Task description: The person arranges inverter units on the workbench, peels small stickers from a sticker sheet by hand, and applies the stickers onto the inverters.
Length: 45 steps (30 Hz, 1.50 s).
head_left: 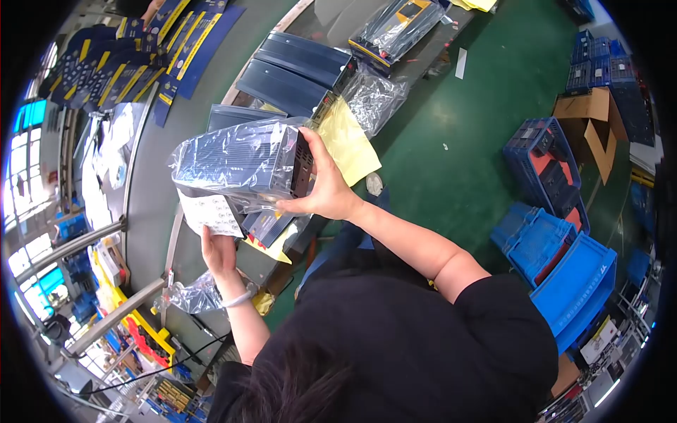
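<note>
A dark finned metal-cased device (233, 158) sits inside a clear plastic bag, tilted above the bench. My right hand (328, 185) grips its near end, thumb and fingers on opposite edges of the dark end panel. Below the bag's other end, my left hand (220, 254) holds a printed white sheet (211, 213) by its lower edge; part of its fingers is hidden behind the sheet. Another dark unit (268, 227) lies beneath the bagged one, with yellow paper (282, 248) by it. Crumpled clear plastic (197, 294) rests near my left wrist.
Several unbagged dark devices (282, 84) lie in a row on the bench beside yellow paper (347, 137) and clear bags (374, 99). A bagged unit (398, 32) sits farther along. Flat blue-and-yellow cartons (113, 74) occupy the far side. Blue crates (575, 292) stand on the floor at right.
</note>
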Available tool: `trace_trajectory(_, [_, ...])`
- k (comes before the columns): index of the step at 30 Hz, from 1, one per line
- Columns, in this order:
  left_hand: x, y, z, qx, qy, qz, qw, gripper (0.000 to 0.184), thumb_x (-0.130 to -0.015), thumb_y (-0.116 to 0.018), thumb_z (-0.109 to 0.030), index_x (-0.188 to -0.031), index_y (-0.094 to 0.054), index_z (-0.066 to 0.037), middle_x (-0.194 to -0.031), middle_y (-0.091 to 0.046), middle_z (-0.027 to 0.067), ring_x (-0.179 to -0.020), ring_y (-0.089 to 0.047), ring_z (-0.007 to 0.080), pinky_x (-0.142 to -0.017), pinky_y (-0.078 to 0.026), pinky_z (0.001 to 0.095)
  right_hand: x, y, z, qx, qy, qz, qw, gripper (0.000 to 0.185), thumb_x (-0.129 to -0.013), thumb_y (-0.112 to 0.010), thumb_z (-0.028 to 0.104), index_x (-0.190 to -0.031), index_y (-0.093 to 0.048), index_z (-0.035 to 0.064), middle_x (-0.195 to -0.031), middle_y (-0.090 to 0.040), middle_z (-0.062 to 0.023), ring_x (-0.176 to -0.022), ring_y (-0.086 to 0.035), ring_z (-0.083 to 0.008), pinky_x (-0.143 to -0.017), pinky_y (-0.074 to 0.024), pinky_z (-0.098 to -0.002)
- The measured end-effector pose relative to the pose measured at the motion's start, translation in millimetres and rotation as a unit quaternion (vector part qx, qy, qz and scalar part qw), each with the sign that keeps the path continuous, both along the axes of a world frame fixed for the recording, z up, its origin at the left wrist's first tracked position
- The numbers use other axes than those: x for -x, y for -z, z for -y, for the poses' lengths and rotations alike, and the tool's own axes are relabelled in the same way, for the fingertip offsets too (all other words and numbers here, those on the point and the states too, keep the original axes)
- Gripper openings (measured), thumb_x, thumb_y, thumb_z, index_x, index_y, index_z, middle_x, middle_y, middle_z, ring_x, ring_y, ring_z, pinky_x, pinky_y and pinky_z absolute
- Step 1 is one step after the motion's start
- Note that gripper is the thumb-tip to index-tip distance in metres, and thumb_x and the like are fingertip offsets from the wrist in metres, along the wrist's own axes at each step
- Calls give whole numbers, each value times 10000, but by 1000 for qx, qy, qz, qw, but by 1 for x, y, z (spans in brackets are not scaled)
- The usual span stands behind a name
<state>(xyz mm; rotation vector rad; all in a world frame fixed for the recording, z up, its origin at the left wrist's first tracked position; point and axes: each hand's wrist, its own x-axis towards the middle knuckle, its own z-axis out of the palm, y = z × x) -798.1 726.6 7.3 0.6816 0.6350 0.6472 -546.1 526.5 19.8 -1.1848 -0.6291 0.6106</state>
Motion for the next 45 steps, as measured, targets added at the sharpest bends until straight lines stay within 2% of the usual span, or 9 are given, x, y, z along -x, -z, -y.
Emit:
trace_trajectory(4, [3, 14, 2, 10, 47, 50, 998, 466, -990, -500, -269, -1422, -444, -105, -1453, -475, 76, -1361, -401, 271, -1152, -231, 505, 1, 5, 1, 6, -17, 70, 997, 1169, -593, -907, 138, -1487, -162, 23, -1395, -371, -134, -1295, -407, -208, -1048, -405, -356])
trace_trajectory(7, [7, 22, 1, 30, 49, 85, 995, 462, -987, -504, -279, -1416, -457, -114, -1438, -490, 72, -1348, -414, 271, -1146, -235, 514, 9, 4, 1, -5, 6, 13, 1000, 1061, -554, -885, 233, -1406, -294, 10, -1291, -451, -175, -1226, -473, -325, -1038, -383, -388])
trace_trajectory(14, [15, 13, 7, 41, 20, 107, 993, 504, -980, -507, -256, -1448, -404, -100, -1450, -476, 83, -1361, -402, 272, -1156, -219, 532, 3, 3, 12, -22, -7, -1, 1000, 1044, -559, -878, 201, -1411, -305, 11, -1298, -451, -162, -1233, -469, -298, -1052, -378, -380])
trace_trajectory(15, [19, 14, 5, 42, 15, 104, 994, 519, -977, -504, -245, -1461, -382, -102, -1463, -458, 88, -1378, -381, 277, -1175, -180, 539, 0, 7, 15, 6, -50, 27, 998, 1175, -595, -901, 153, -1502, -165, 19, -1435, -348, -144, -1320, -399, -225, -1004, -451, -374])
trace_trajectory(22, [21, -3, 2, 17, -47, 95, 994, 517, -965, -515, -234, -1449, -396, -97, -1463, -457, 94, -1374, -387, 276, -1156, -227, 524, -5, 8, 18, -18, -65, 41, 997, 1184, -566, -903, 107, -1496, -174, 36, -1424, -361, -114, -1349, -365, -232, -1039, -420, -406])
trace_trajectory(26, [33, -6, 0, 14, -42, 162, 986, 489, -985, -490, -250, -1434, -415, -69, -1474, -423, 116, -1391, -343, 312, -1149, -267, 502, -5, 3, 21, -41, -83, 5, 996, 1113, -591, -900, 149, -1463, -217, 46, -1351, -424, -123, -1245, -462, -209, -1019, -421, -359])
trace_trajectory(33, [58, 1, 16, 0, -39, 172, 984, 647, -938, -555, -239, -1470, -288, 13, -1535, -311, 133, -1429, -270, 307, -1179, -218, 477, -7, 2, 24, -31, -139, 41, 989, 1131, -577, -874, 78, -1478, -191, 52, -1380, -399, -116, -1276, -432, -235, -1044, -401, -379])
trace_trajectory(38, [81, 0, 40, 23, -60, 180, 982, 588, -893, -607, -187, -1416, -411, -7, -1418, -486, 95, -1338, -417, 322, -1159, -277, 494, -3, -1, 16, -41, -212, 36, 976, 1132, -579, -867, 70, -1471, -170, 16, -1364, -400, -125, -1282, -418, -226, -1069, -361, -358])
trace_trajectory(45, [175, 15, 115, 34, -164, 188, 968, 498, -935, -552, -229, -1371, -475, 0, -1433, -485, 140, -1380, -384, 308, -1127, -327, 509, 39, 4, 7, -23, -327, 100, 939, 1086, -604, -863, 99, -1462, -200, 37, -1346, -384, -112, -1223, -464, -219, -1024, -402, -355])
